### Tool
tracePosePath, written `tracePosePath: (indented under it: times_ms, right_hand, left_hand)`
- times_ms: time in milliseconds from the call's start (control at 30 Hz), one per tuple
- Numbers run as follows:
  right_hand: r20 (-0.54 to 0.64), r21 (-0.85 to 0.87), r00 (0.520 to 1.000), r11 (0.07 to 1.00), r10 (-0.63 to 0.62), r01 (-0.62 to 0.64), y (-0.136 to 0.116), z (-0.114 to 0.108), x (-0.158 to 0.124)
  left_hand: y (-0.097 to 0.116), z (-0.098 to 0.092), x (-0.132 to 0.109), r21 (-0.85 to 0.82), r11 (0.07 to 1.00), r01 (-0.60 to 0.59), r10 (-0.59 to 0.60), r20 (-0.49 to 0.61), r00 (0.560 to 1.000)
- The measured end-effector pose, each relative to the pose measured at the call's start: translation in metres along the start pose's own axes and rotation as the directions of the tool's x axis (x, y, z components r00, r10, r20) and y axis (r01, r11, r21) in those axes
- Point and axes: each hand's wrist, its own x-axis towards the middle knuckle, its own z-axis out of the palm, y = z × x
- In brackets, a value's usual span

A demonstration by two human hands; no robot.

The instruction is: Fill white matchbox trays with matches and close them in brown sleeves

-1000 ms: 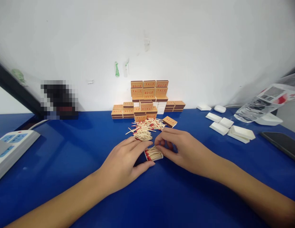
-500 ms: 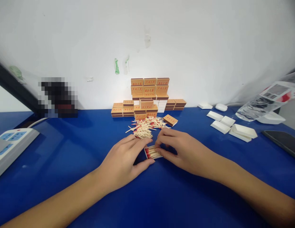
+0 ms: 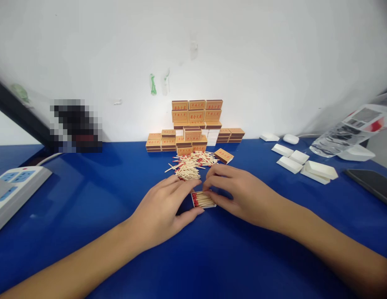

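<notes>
A white matchbox tray [image 3: 213, 206] lies on the blue table, filled with red-tipped matches [image 3: 202, 200] whose heads point left. My left hand [image 3: 166, 207] steadies it, thumb along the near side and fingers at the far side. Over the tray's right end, my right hand [image 3: 232, 187] has its fingers bent, with the tips pressed together on the matches. Just beyond both hands is a loose heap of matches [image 3: 188, 170]. One closed matchbox [image 3: 223, 156] rests to the right of that heap.
Stacked matchboxes [image 3: 196, 116] stand against the wall. At right are several white trays [image 3: 289, 164], a white earbud case [image 3: 291, 139], a clear plastic bottle [image 3: 330, 139] and a phone [image 3: 370, 185]. A power strip [image 3: 28, 182] sits at left.
My right fingertips have shifted slightly up and left over the tray, so more of the matches and the tray's near right corner show. My left hand keeps its hold.
</notes>
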Motion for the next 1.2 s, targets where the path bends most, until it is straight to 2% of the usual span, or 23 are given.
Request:
tracePosePath:
  times_ms: [367,600,767,933,1200]
  right_hand:
    - [0.127,0.023,0.992,0.999,0.021,-0.024,-0.0069,-0.0094,-0.0026]
    - [0.107,0.120,0.994,0.992,0.029,-0.042,-0.0060,-0.0050,-0.0021]
    - [0.069,0.113,0.997,0.992,0.044,-0.052,-0.0060,-0.0047,-0.0001]
    - [0.083,0.060,0.995,0.996,0.063,-0.068,-0.0054,-0.0040,-0.0015]
    - [0.086,0.126,0.995,0.991,0.041,-0.052,-0.0023,-0.0022,0.0006]
  left_hand:
    - [-0.0014,-0.0001,-0.0012,-0.010,1.000,-0.003,0.003,-0.015,1.000]
    - [-0.0003,-0.0013,0.0009,-0.020,1.000,0.010,-0.010,0.011,1.000]
    - [0.0000,-0.0018,0.0010,-0.001,0.999,0.046,-0.046,0.045,0.998]
    - [0.0009,-0.0023,0.0022,0.000,0.999,0.048,-0.048,0.040,0.998]
    - [0.0021,-0.0021,0.0013,-0.009,0.999,0.053,-0.053,0.038,0.998]
